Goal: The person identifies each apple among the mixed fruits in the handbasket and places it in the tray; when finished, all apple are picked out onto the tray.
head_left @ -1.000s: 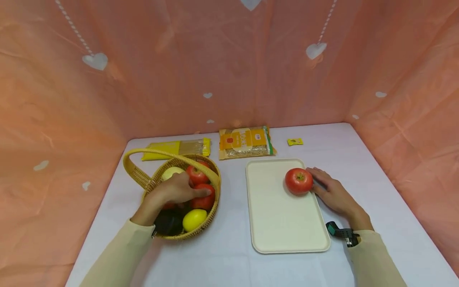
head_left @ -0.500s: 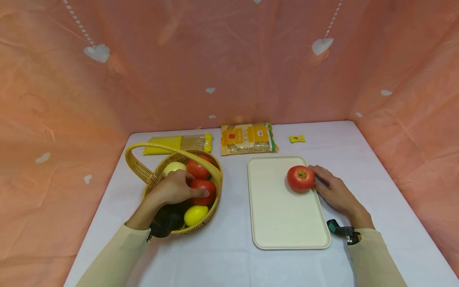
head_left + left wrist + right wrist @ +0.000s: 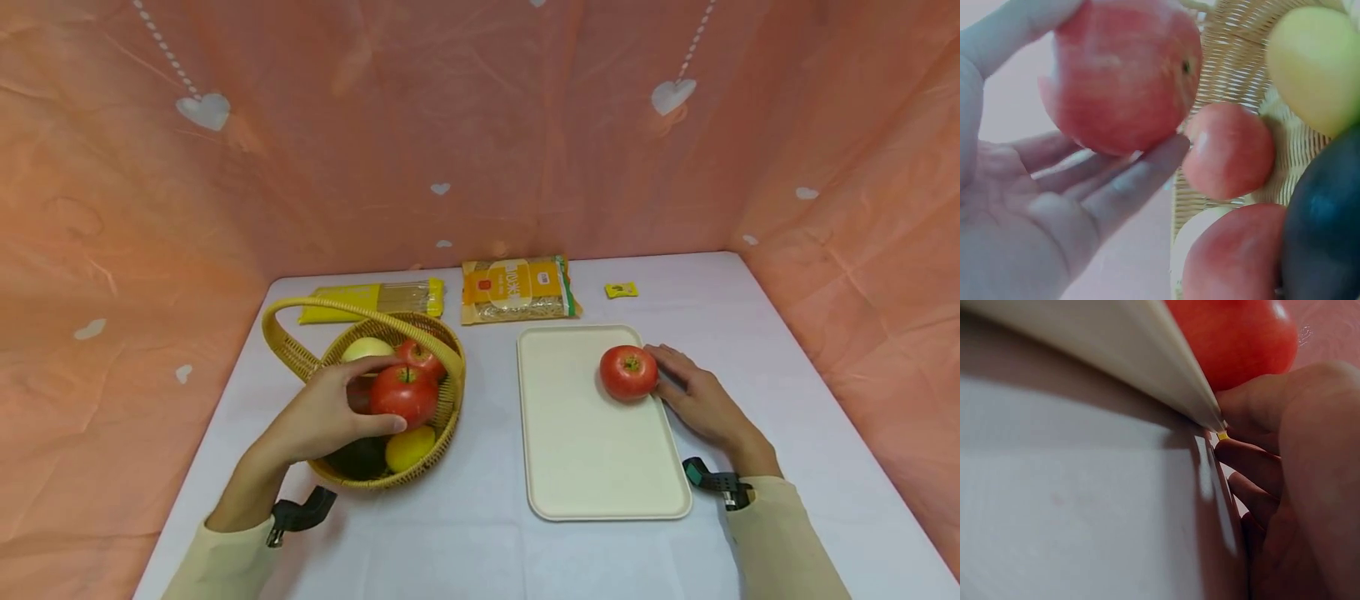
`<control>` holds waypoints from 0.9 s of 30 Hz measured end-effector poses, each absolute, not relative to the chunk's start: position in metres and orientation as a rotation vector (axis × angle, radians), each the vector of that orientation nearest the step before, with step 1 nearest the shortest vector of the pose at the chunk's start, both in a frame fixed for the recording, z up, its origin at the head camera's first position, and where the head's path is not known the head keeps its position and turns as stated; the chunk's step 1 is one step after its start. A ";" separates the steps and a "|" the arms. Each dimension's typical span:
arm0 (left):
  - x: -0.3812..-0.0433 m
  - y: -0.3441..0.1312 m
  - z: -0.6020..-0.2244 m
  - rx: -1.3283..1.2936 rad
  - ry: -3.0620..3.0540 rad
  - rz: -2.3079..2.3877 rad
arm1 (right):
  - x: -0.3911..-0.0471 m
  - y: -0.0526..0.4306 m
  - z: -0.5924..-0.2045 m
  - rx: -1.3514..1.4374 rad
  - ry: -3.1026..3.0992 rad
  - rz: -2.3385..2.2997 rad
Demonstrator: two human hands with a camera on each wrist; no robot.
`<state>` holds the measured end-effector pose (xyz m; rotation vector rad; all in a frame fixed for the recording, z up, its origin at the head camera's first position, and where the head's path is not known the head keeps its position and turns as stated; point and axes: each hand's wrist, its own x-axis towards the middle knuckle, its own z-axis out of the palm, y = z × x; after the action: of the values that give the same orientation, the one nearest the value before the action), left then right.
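My left hand (image 3: 322, 408) holds a red apple (image 3: 405, 395) between thumb and fingers, over the wicker basket (image 3: 456, 417). In the left wrist view the apple (image 3: 1125, 75) lies against curved fingers, its small dark spot facing right. Inside the basket are a red fruit (image 3: 422, 358), a pale yellow-green fruit (image 3: 366, 348), a lemon (image 3: 410, 450) and a dark, smooth, rounded item (image 3: 1329, 219). My right hand (image 3: 705, 408) rests at the right rim of the cream tray (image 3: 600, 467), fingers loosely extended. Close by its fingertips a tomato-like red fruit (image 3: 628, 372) sits on the tray.
Behind the basket lies a yellow pack of noodles (image 3: 375, 298). A bag of grain (image 3: 517, 290) and a small yellow packet (image 3: 621, 289) lie along the back of the white table (image 3: 480, 550). The basket's tall handle (image 3: 360, 310) arches over its opening.
My left hand has lifted the apple from among the fruit and drawn it slightly left and nearer. The right hand stays beside the tray. The head view has shifted slightly.
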<state>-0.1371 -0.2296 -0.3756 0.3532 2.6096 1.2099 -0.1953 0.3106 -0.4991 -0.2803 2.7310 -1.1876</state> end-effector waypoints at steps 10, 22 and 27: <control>-0.114 -0.232 -0.382 0.715 2.222 1.651 | -0.195 0.311 -0.498 -0.270 2.738 -1.180; -0.118 -0.181 -0.395 0.888 2.189 1.582 | -0.196 0.312 -0.503 -0.263 2.736 -1.177; -0.123 -0.163 -0.399 0.919 2.174 1.580 | -0.196 0.312 -0.502 -0.259 2.744 -1.159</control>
<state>-0.1233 -0.1627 -0.3987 0.9191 2.1736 1.5797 -0.1963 0.3122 -0.5024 -0.2589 2.7442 -1.1591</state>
